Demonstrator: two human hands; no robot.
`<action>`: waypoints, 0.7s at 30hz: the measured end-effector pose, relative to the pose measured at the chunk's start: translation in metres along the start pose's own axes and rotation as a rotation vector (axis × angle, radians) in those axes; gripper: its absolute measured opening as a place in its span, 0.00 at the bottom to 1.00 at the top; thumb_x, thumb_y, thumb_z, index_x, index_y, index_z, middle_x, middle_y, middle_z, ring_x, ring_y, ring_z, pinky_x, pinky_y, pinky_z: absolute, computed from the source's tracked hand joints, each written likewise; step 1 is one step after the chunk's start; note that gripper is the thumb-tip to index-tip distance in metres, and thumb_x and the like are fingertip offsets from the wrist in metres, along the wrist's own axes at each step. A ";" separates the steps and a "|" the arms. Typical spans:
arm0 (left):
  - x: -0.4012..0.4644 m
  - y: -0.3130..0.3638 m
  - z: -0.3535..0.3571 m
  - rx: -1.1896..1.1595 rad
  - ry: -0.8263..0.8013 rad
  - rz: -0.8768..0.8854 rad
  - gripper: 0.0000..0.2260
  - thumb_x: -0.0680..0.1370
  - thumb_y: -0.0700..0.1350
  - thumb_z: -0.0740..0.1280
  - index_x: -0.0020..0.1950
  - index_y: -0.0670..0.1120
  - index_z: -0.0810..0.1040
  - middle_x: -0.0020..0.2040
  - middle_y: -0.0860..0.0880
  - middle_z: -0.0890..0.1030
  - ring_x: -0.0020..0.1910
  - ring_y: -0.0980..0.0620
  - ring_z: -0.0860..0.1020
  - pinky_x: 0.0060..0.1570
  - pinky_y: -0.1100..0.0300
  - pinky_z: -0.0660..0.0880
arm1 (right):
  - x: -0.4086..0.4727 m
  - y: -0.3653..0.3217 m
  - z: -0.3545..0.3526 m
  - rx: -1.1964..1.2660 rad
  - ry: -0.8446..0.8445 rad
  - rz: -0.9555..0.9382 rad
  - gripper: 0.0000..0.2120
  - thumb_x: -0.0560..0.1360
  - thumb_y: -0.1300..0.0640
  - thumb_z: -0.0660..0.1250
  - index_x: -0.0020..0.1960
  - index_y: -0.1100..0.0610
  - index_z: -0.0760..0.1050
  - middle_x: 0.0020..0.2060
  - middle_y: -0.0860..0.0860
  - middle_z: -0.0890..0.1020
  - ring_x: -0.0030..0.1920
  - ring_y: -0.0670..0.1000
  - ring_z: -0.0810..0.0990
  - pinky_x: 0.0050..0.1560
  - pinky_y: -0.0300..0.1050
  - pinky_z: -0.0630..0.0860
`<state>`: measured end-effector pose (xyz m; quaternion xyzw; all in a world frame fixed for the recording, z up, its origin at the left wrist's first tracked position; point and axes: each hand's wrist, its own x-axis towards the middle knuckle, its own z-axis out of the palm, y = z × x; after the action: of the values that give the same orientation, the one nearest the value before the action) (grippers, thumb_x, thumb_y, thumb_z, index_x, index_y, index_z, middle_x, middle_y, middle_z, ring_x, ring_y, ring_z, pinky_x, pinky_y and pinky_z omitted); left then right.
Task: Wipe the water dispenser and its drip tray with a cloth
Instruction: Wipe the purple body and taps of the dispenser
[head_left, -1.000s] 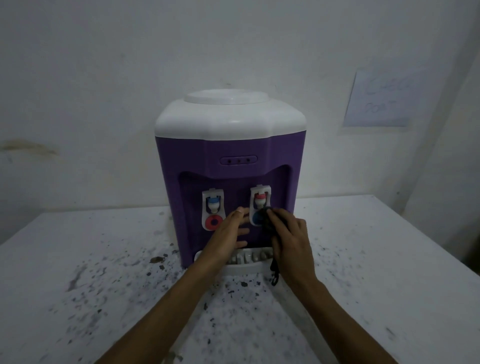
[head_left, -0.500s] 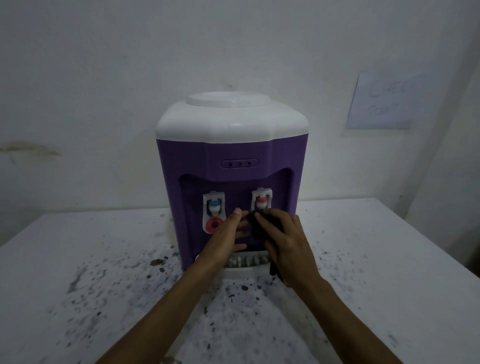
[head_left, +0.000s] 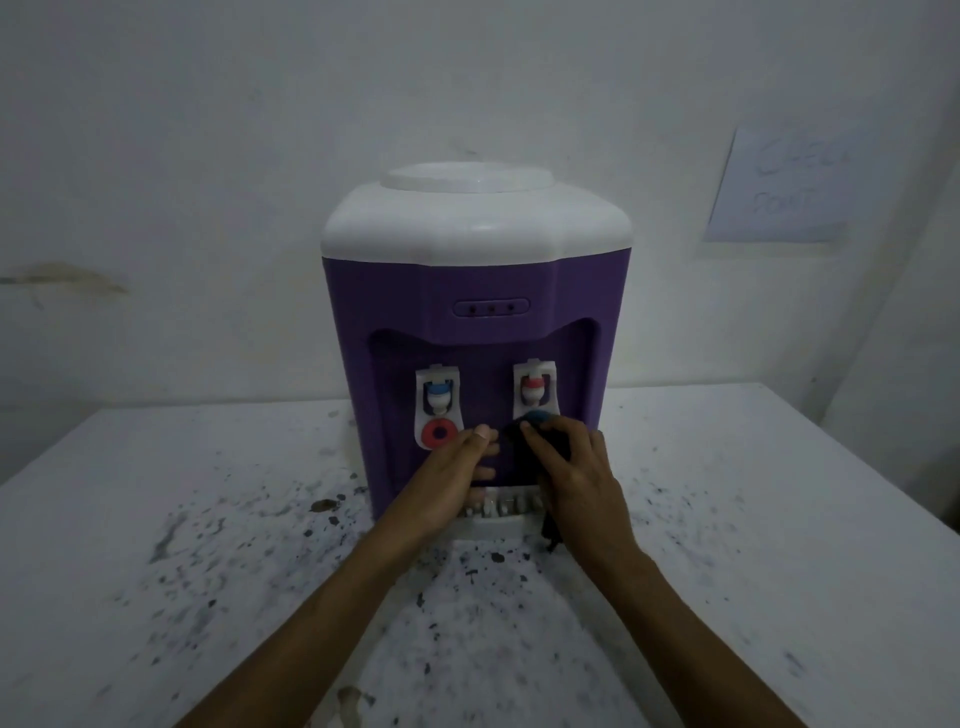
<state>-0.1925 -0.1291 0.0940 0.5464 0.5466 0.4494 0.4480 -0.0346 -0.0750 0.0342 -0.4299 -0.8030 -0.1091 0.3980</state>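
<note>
White worktop (head_left: 779, 519), heavily speckled with dark flecks and smudges, densest toward the front centre. Brownish spot (head_left: 326, 504) on it at left-centre, another brownish smear (head_left: 349, 699) near the front edge. Behind: white wall (head_left: 208, 130) with a brown stain (head_left: 62, 275) at left. Paper sheet (head_left: 789, 187) stuck to the wall at upper right, faint handwriting, unreadable.

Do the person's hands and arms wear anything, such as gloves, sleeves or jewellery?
Nothing shows. The left hand and the right hand are bare, without gloves, rings or a watch. Both forearms are uncovered up to the picture's lower edge; no sleeve is in view.
</note>
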 end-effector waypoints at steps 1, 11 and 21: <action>-0.002 -0.003 -0.002 0.015 0.003 0.007 0.15 0.82 0.54 0.52 0.63 0.53 0.73 0.61 0.54 0.77 0.56 0.56 0.77 0.58 0.57 0.75 | -0.002 0.002 -0.003 0.021 -0.008 0.029 0.28 0.68 0.66 0.73 0.67 0.56 0.72 0.60 0.55 0.73 0.56 0.56 0.73 0.47 0.46 0.80; -0.011 0.000 -0.005 0.085 0.086 0.238 0.09 0.80 0.47 0.59 0.57 0.57 0.77 0.53 0.59 0.79 0.53 0.64 0.77 0.51 0.68 0.75 | 0.031 -0.030 -0.041 0.358 0.117 0.165 0.21 0.69 0.68 0.69 0.60 0.55 0.73 0.55 0.48 0.73 0.51 0.41 0.72 0.51 0.24 0.69; -0.020 -0.004 -0.037 0.051 0.319 0.373 0.10 0.80 0.45 0.61 0.58 0.55 0.77 0.56 0.60 0.80 0.57 0.60 0.77 0.57 0.58 0.75 | 0.067 -0.065 0.004 0.166 0.472 0.104 0.07 0.73 0.59 0.65 0.50 0.57 0.77 0.49 0.53 0.76 0.46 0.52 0.75 0.39 0.46 0.78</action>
<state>-0.2293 -0.1492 0.0973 0.5710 0.5113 0.5910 0.2515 -0.1080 -0.0722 0.0913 -0.3992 -0.6707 -0.1197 0.6135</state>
